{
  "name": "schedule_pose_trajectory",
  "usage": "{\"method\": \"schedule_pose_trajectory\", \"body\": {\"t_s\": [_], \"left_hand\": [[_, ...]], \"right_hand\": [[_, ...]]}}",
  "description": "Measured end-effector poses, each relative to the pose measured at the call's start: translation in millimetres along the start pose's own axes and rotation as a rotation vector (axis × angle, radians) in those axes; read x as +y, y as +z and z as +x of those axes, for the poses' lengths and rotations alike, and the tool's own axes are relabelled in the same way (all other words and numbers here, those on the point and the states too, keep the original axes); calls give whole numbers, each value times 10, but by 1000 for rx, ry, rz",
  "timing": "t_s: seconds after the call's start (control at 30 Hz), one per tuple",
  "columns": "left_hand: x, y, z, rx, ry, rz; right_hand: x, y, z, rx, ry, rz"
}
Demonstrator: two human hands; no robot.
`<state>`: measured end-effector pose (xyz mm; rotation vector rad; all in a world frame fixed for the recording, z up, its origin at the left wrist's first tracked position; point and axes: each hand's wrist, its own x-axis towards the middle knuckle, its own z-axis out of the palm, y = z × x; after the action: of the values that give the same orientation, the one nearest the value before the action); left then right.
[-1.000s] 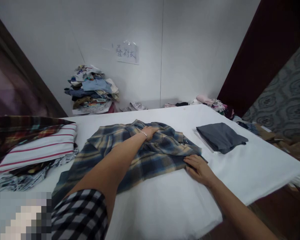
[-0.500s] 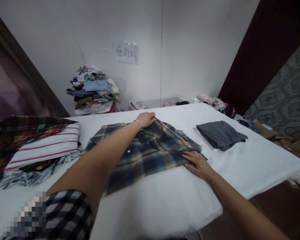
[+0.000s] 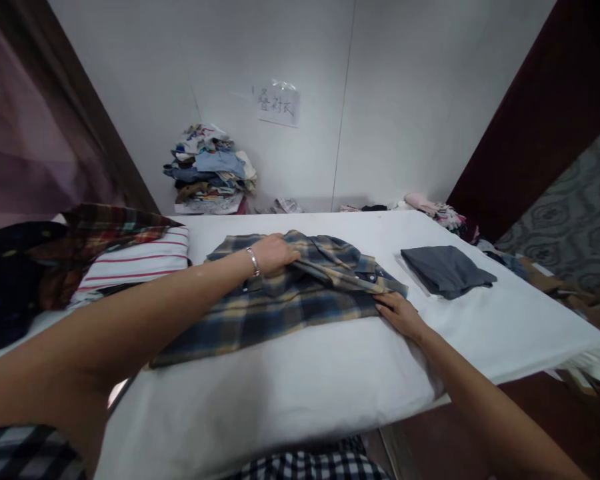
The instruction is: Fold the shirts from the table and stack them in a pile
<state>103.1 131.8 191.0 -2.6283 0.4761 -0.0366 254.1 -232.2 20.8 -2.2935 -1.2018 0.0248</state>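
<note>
A blue, black and tan plaid shirt (image 3: 275, 317) lies spread across the white-covered table in front of me, with small buttons showing. My left hand (image 3: 275, 253), a bracelet on its wrist, is closed on a raised fold at the shirt's middle. At the shirt's right end, my right hand (image 3: 399, 313) lies with outstretched fingers on the cloth near its edge. Part of the shirt behind my left hand and forearm is hidden.
A folded dark grey garment (image 3: 447, 270) lies at the table's right. Red-striped white clothing (image 3: 135, 260) and a dark plaid garment (image 3: 110, 223) are piled left. Behind the table stands a tall clothes stack (image 3: 213, 170). A paper sign (image 3: 279, 105) hangs on the wall.
My left hand has moved toward the left and nearer, drawing the fold of the shirt along. My right hand stays at the right end. The view has shifted left.
</note>
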Motion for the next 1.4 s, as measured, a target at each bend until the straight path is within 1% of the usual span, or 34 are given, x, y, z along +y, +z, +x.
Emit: {"method": "schedule_pose_trajectory", "body": {"t_s": [0.07,0.13,0.2,0.23,0.3,0.4,0.47,0.53,0.6,0.7,0.77,0.83,0.9,1.03,1.17,1.23,1.33,1.4], "left_hand": [[-63,38,-213,5,-112,16],[-127,20,-415,55,-260,44],[-127,0,-628,120,-390,74],[-87,15,-744,141,-429,82],[77,131,-990,136,-448,75],[454,493,-1351,71,-407,15],[691,742,-1541,39,-382,-85],[847,894,-1662,18,-401,-179],[910,921,-1717,3,-447,-230],[891,819,-1739,16,-475,-298],[852,744,-1753,49,-475,-335],[810,706,-1774,78,-504,-319],[770,705,-1786,93,-558,-261],[743,780,-1758,84,-628,-187],[805,931,-1744,12,-592,-316],[836,1008,-1772,-2,-580,-367],[863,1080,-1832,33,-578,-396],[885,1095,-1860,68,-590,-415]], "right_hand": [[7,13,-2,8,9,-3],[9,25,-3,16,13,-16],[0,37,-11,16,2,-42],[-7,43,-21,19,-12,-60],[-25,60,-54,39,-48,-106],[-54,88,-129,83,-104,-183],[-74,96,-178,93,-130,-221],[-95,91,-215,83,-146,-246],[-116,77,-243,55,-158,-258],[-151,58,-293,23,-175,-244],[-181,52,-332,35,-184,-228],[-221,47,-360,49,-180,-210],[-273,34,-362,63,-146,-187],[-380,-20,-287,75,-34,-111],[-409,-80,-248,31,0,-57],[-384,-103,-267,25,61,8],[-332,-131,-285,81,207,176],[-315,-152,-248,156,252,233]]}}
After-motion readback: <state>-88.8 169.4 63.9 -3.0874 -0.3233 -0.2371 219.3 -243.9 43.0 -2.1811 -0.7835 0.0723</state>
